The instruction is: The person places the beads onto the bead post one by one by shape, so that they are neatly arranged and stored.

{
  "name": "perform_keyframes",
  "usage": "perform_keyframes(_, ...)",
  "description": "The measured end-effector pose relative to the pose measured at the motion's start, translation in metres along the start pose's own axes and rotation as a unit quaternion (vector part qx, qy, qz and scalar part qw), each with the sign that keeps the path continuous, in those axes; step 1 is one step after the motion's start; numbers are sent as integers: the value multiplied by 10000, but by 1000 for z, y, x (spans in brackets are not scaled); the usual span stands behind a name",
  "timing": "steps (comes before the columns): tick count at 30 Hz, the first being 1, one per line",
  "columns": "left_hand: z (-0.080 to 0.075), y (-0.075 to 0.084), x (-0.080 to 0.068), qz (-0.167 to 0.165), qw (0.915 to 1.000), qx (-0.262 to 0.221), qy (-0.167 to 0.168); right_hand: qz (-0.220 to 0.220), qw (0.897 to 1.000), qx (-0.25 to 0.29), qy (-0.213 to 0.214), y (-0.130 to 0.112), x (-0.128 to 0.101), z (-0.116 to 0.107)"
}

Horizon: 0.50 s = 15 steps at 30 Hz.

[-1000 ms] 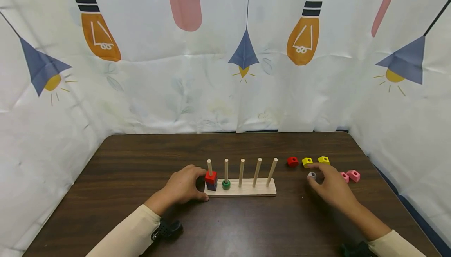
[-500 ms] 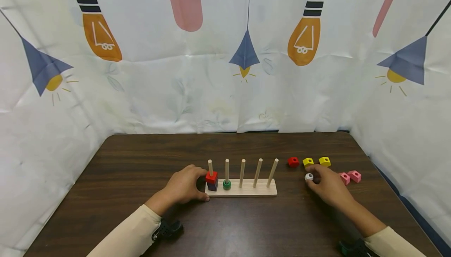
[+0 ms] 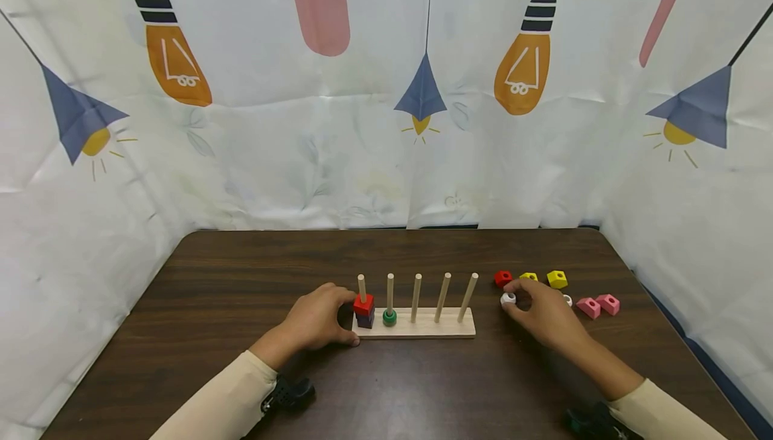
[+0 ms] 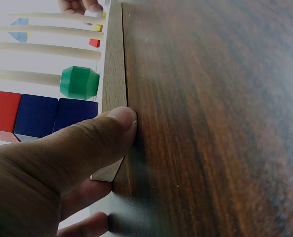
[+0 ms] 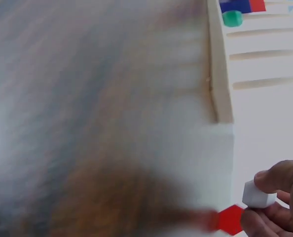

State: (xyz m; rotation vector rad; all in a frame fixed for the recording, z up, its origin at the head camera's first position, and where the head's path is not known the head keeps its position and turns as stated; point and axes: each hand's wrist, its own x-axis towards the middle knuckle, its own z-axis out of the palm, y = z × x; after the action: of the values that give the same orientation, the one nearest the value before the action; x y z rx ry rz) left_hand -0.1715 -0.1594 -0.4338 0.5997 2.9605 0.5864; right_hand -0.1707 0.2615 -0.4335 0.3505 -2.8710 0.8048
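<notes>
White fabric printed with orange bulbs and blue lamps (image 3: 423,91) fills the upper half of the head view, hanging behind a dark wood-grain table (image 3: 241,279) that spans the lower half.

At lower centre stands a pale wooden peg board with five upright dowels (image 3: 423,324). Its leftmost dowel carries a red wooden cube (image 3: 363,304) stacked over dark blue cubes (image 4: 55,116) (the left wrist view shows two blue ones beneath the red). The second dowel holds a green wooden bead (image 3: 389,317) resting on the base; the three dowels to the right are bare.

The person's left hand (image 3: 317,322) curls around the left end of the board, thumb pressed against the base's front edge and fingers wrapped behind it.

The right hand (image 3: 540,316), at lower right of centre, pinches a small white hexagonal bead (image 3: 508,298) between thumb and fingertips, just right of the board's end and close above the table (the right wrist view is heavily blurred but shows the bead in the fingertips).

Behind that hand lie a loose red cube (image 3: 502,278), a yellow cube (image 3: 529,277) partly hidden by the fingers, and a second yellow cube (image 3: 557,279). Two pink cubes (image 3: 598,306) sit farther right, with another white bead (image 3: 568,300) peeking beside the hand.
</notes>
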Motion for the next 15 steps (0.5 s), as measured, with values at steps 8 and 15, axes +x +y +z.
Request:
perform_keyframes(8,0,1,0,24,10000,16,13,-594,9978,117,276,-24,7,-11)
perform_keyframes(15,1,0,0,0,10000,70,3,-914,9948,231,382,-45,11,-24)
